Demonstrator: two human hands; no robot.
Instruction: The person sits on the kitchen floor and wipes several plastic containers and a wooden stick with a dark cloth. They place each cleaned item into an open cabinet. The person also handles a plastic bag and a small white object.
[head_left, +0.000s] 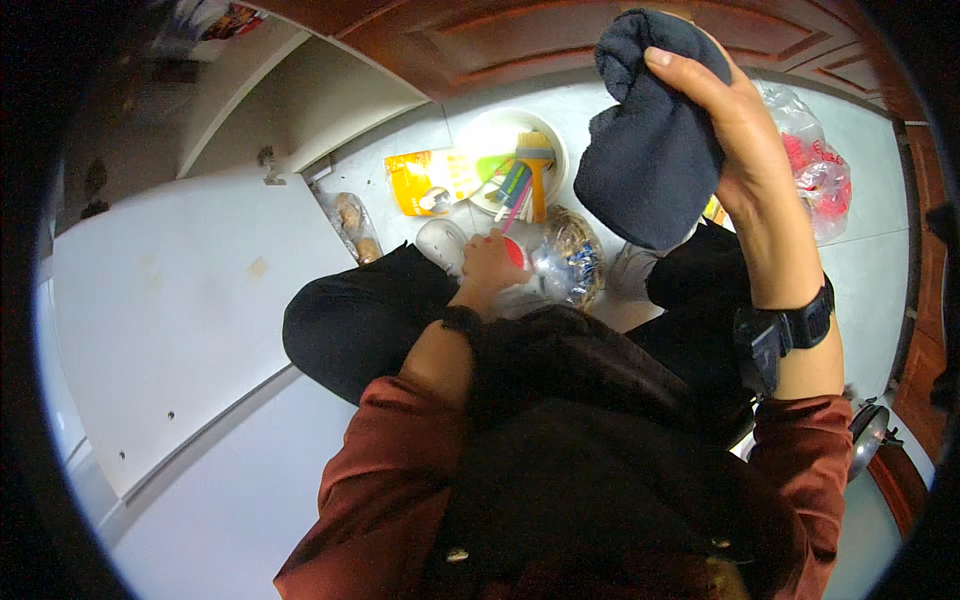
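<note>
Raised at the upper right, my right hand (739, 127) holds a dark grey cloth (652, 165), with the thumb pressed on its near face. The cloth hangs folded and hides part of the floor behind it. Low between my knees, my left hand (487, 262) grips a container with a red top (514, 253); the fingers cover much of it, and its body is hard to make out. Just right of it lies a clear plastic bag (574, 259) with brownish contents. A light slipper (441, 244) is at the left of that hand.
Ahead stands a white tub (559, 142) holding a brush (534, 154) and other utensils, beside a yellow packet (412, 184). An open white cabinet door (202, 277) is at my left, near bagged brown lumps (351, 217). A plastic bag with red contents (817, 172) lies right.
</note>
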